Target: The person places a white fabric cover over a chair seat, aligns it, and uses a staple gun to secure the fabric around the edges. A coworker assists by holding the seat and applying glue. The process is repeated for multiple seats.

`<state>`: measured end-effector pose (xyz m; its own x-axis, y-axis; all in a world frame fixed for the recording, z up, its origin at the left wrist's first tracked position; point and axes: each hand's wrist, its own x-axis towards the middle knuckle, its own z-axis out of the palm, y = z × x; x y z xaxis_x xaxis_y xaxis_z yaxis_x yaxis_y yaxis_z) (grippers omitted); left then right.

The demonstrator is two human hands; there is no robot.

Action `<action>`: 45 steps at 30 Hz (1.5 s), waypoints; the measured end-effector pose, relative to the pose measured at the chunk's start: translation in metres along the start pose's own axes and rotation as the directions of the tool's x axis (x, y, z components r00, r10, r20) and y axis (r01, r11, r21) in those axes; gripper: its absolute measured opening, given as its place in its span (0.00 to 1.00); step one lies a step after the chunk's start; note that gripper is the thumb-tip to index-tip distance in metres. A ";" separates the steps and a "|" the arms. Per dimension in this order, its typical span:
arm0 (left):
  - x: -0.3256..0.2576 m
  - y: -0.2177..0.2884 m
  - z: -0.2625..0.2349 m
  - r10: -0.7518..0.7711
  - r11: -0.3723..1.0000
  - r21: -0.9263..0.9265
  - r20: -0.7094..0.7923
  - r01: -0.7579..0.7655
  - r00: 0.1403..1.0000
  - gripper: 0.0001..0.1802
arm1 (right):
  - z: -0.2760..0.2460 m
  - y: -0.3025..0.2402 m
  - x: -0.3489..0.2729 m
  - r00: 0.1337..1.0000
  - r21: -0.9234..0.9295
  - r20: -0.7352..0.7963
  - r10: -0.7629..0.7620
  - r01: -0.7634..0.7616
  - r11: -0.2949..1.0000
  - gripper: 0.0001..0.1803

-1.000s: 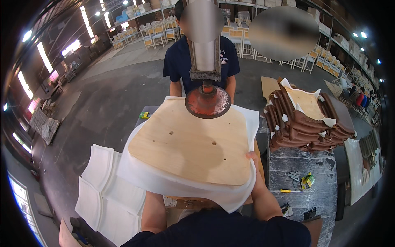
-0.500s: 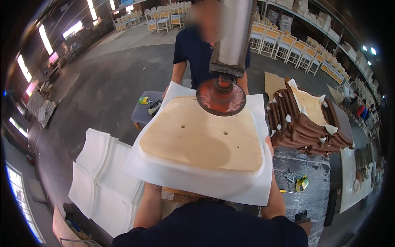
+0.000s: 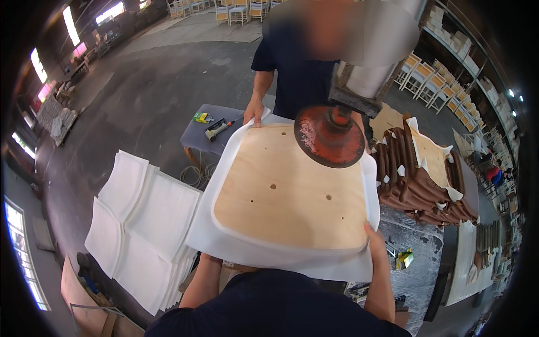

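A pale plywood seat board (image 3: 292,191) with a few small holes lies on a white foam sheet (image 3: 236,247) whose edges stick out all round. My right hand (image 3: 375,240) grips the near right corner of the board and sheet. My left forearm (image 3: 203,278) reaches under the near left edge, where the sheet hides the hand. A round red press disc (image 3: 330,136) on a metal column hangs over the board's far right corner. Across from me, a person in a dark shirt holds the far left corner with one hand (image 3: 254,114).
Stacks of white foam pads (image 3: 140,224) lie on the floor at left. Brown upholstered seats (image 3: 418,180) are piled on the right bench. A small grey table (image 3: 196,137) carries a staple gun (image 3: 216,128). A film-covered bench top (image 3: 418,269) is at my right.
The view has come closer and lower over the board. The red disc now overlaps the far right corner rather than the far middle edge. My right hand keeps its hold.
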<state>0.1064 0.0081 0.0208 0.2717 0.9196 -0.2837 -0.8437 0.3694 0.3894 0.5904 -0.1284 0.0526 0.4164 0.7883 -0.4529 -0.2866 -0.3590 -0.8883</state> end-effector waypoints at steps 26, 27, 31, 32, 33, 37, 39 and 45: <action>0.016 -0.022 -0.053 0.382 0.533 0.843 -0.166 -0.070 0.909 0.24 | 0.003 0.051 0.025 0.994 -0.413 -0.101 0.041 -0.080 0.907 0.30; 0.016 -0.023 -0.051 0.421 0.462 0.884 -0.153 -0.066 0.894 0.24 | 0.002 0.051 0.026 0.995 -0.436 -0.093 0.022 -0.060 0.898 0.30; 0.010 -0.017 -0.046 0.477 0.193 0.978 -0.159 0.074 0.864 0.20 | 0.008 0.053 0.029 0.994 -0.544 -0.110 0.023 -0.079 0.835 0.29; 0.009 -0.020 -0.036 0.471 0.135 0.986 -0.153 0.101 0.869 0.19 | 0.001 0.054 0.028 0.996 -0.561 -0.085 -0.024 -0.028 0.828 0.30; 0.010 -0.023 -0.026 0.463 0.074 0.989 -0.146 0.126 0.874 0.17 | -0.006 0.056 0.029 0.996 -0.576 -0.063 -0.069 0.020 0.817 0.31; 0.014 -0.034 -0.031 0.592 -0.145 0.989 0.115 -0.035 0.797 0.14 | -0.011 0.065 0.038 0.974 -0.696 -0.012 -0.228 0.156 0.701 0.40; 0.011 -0.025 -0.035 0.516 -0.270 0.963 0.137 0.009 0.845 0.18 | -0.001 0.064 0.042 0.967 -0.789 0.005 -0.253 0.159 0.593 0.44; 0.023 -0.032 -0.029 0.374 -0.517 0.854 0.285 -0.057 0.883 0.27 | -0.001 0.066 0.040 0.979 -0.871 -0.078 -0.188 0.025 0.491 0.44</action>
<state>0.1261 0.0138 -0.0238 0.0561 0.9878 0.1451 0.8163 -0.1291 0.5630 0.5891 -0.1209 -0.0242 0.5293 0.8001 -0.2824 0.6209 -0.5921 -0.5138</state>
